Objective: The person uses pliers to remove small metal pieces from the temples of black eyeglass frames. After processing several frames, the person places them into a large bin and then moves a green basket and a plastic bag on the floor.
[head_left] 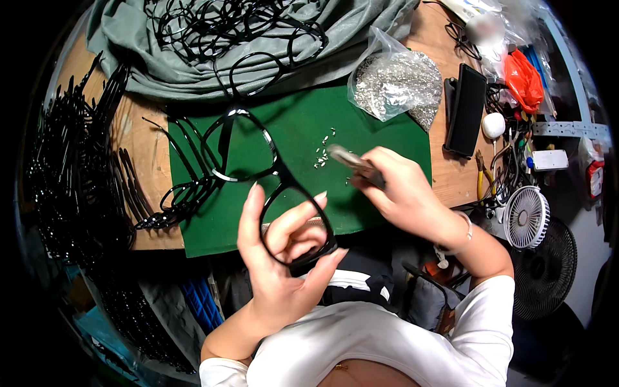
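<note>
A black eyeglass frame (278, 170) is held tilted over the green mat (380, 203) in my left hand (274, 277). The fingers and thumb grip the rim nearest me, and some fingertips show through its opening. My right hand (412, 193) is closed around a metal hand tool (351, 161), its tip smeared by motion, so its exact kind is unclear. The tip points left, just beside a scatter of tiny silvery metal pieces (321, 157) on the mat. Several black frames with temples (190, 190) lie at the mat's left edge.
A pile of black frames (213, 29) rests on grey cloth (145, 68) at the back. An open plastic bag (393, 87) holds many silvery pieces. Black temples (71, 168) crowd the left. On the right are a phone (469, 106), yellow-handled pliers (481, 177) and a white fan (525, 217).
</note>
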Action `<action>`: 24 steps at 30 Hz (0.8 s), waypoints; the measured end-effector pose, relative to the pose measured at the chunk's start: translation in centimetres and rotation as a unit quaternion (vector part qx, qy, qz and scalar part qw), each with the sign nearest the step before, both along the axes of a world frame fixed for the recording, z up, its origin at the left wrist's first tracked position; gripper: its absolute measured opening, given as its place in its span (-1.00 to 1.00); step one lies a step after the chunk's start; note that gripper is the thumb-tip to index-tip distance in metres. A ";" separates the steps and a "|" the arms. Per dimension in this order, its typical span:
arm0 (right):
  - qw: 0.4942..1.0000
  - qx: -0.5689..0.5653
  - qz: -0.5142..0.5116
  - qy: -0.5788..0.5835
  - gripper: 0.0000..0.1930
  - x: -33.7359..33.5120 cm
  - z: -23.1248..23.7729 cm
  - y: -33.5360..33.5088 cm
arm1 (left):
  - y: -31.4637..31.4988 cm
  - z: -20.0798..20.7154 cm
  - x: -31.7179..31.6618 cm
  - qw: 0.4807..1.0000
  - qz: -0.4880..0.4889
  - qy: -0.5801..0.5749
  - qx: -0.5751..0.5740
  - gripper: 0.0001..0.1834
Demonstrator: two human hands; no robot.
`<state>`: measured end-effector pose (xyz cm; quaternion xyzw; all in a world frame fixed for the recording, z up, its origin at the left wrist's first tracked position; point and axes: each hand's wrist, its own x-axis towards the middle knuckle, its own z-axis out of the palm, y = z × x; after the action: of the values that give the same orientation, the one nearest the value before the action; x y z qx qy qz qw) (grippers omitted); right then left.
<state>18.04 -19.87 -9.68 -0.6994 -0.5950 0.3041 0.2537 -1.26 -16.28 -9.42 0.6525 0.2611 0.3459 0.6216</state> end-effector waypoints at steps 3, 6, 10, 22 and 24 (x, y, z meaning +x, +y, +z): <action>0.975 0.016 -0.059 0.214 -0.87 -2.1 2.2 -2.1 | -0.7 -0.5 1.5 0.999 0.035 0.023 -0.007 -0.02; 0.958 0.069 -0.112 0.254 -0.87 -3.7 1.4 -3.2 | -1.5 -0.5 2.9 0.996 0.077 -0.003 0.033 -0.06; 0.887 0.036 -0.187 0.420 -0.83 -4.4 1.9 -3.0 | -1.7 -0.8 3.3 0.993 0.095 0.019 0.066 -0.03; 0.767 -0.204 -0.087 0.603 -0.77 -3.1 5.2 -1.4 | 0.1 2.7 1.5 0.970 -0.015 -0.068 -0.231 -0.10; 0.755 -0.192 -0.076 0.622 -0.78 -3.2 5.2 -1.3 | 0.4 3.3 1.0 0.967 -0.021 -0.068 -0.244 -0.10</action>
<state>14.87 -21.18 -4.47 -0.4328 -0.1802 0.7596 0.4507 -0.27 -15.91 -6.13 0.4615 0.2806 0.3025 0.7854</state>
